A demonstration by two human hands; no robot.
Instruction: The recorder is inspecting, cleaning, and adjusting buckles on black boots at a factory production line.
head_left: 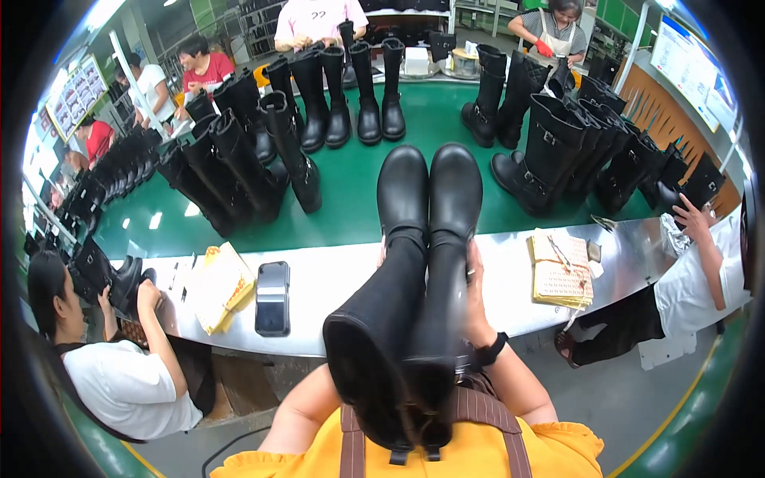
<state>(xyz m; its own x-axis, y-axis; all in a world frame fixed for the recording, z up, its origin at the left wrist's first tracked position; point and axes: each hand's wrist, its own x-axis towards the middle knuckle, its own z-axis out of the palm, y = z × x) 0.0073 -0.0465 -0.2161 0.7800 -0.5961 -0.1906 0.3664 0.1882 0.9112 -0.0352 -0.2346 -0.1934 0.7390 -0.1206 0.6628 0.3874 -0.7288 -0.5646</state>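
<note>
A pair of tall black boots [456,191] is held up side by side in front of me, toes pointing away and shaft openings toward my body. My right hand [476,299] grips the right boot along the outer side of its shaft, with a ring and a black wristband showing. Behind the left boot [382,279], my left hand [382,252] is almost wholly hidden; only a sliver of skin shows beside the ankle. It appears to hold that boot from its far side. Below the boots runs a shiny metal table edge [311,279].
A phone [272,299] and yellow paper bundles [223,287] lie left; another stack of tags [559,275] lies right. Black boots [247,163] stand in groups on the green surface [351,191]. Co-workers sit left [127,374] and stand right [701,263]; others work across.
</note>
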